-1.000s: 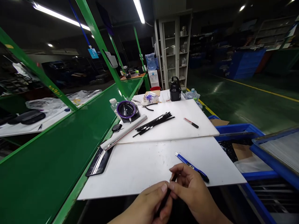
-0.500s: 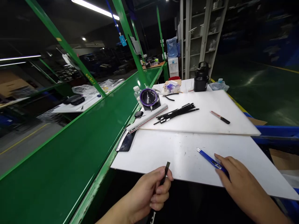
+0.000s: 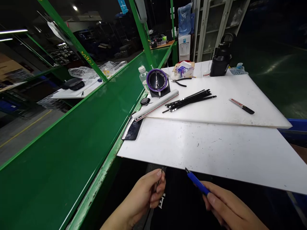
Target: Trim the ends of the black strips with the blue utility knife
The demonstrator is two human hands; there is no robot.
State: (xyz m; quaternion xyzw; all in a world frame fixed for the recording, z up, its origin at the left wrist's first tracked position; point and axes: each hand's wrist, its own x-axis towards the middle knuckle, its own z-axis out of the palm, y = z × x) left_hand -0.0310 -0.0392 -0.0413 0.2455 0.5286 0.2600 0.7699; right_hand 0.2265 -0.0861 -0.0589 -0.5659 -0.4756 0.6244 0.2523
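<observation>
My left hand [image 3: 149, 191] is closed in front of the table's near edge, pinching a thin black strip [image 3: 162, 169]; only its end shows above the fingers. To the right, my right hand [image 3: 225, 203] is wrapped round a slim blue-handled tool [image 3: 198, 183]. The tool's narrow metal tip points up and left, towards the left hand, and stays apart from the strip. Farther back, a bundle of similar black strips [image 3: 189, 100] lies on a white foam sheet [image 3: 259, 95] on the white table [image 3: 192, 140].
A long white bar [image 3: 155, 105] rests across a phone [image 3: 131, 128] by the green partition [image 3: 79, 127]. Behind stand a round purple-rimmed device [image 3: 157, 80], a clear bottle [image 3: 143, 76] and a black flask [image 3: 220, 57]. Pliers [image 3: 180, 81] and a red-and-black utility knife [image 3: 242, 106] lie on the foam.
My right hand has picked up the blue-handled tool from the table and brought it nearer, left of where it lay. My left hand still holds the strip, now turned and lower. The view has tilted down.
</observation>
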